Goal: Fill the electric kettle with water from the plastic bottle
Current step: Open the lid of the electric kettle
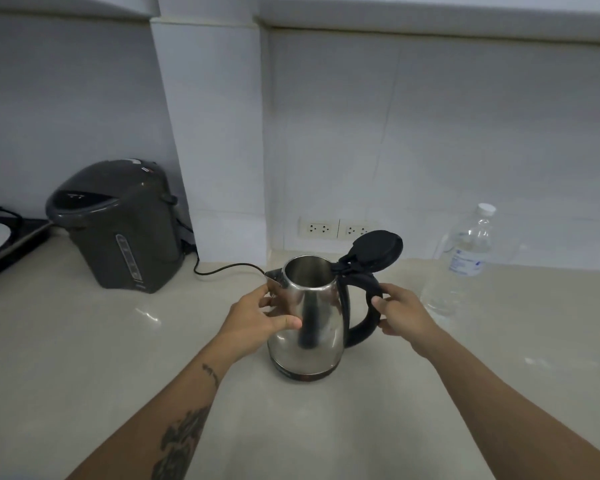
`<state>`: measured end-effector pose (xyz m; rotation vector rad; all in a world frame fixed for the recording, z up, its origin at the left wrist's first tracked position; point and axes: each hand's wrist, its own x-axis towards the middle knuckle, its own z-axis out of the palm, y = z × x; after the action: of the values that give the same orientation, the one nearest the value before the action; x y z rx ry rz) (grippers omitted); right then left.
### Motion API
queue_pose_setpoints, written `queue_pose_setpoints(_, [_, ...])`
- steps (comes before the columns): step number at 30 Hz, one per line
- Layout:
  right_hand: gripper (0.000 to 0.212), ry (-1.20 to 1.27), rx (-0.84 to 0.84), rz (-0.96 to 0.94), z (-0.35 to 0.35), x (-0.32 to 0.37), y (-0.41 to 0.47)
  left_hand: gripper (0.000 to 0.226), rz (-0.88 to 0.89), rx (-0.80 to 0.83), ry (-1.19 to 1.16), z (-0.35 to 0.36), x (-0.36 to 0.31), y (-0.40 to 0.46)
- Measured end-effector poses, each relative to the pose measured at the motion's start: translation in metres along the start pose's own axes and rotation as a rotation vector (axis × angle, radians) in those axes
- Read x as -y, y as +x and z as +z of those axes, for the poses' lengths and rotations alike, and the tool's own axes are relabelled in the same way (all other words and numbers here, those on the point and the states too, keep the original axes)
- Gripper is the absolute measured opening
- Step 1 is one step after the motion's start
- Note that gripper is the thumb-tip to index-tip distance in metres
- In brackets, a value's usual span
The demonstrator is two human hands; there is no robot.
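A stainless steel electric kettle (321, 317) stands upright on the beige counter (84, 341), its black lid (378, 250) flipped open and its inside showing bare metal. My left hand (257, 318) wraps the kettle's left side below the spout. My right hand (400, 311) grips the black handle (362, 323). A clear plastic bottle (465, 265) with a white cap stands upright to the right of the kettle, apart from both hands.
A dark grey hot water dispenser (118, 226) stands at the back left, its black cord (222, 270) trailing toward the kettle. A black cooktop (7, 240) sits at the far left edge. Two wall sockets (338, 229) are behind the kettle.
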<state>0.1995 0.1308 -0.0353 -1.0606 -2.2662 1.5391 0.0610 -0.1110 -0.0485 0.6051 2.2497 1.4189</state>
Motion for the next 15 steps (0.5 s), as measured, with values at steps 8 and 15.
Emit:
queue_pose_setpoints(8, [0.022,0.027,-0.077,0.081,0.012,-0.018,-0.016,0.060,0.006,0.028,-0.020,0.013,0.018,-0.008])
queue_pose_setpoints(15, [0.034,0.046,-0.110,0.125,0.020,-0.025,-0.003,0.062,0.019,0.020,-0.028,0.021,0.022,0.002])
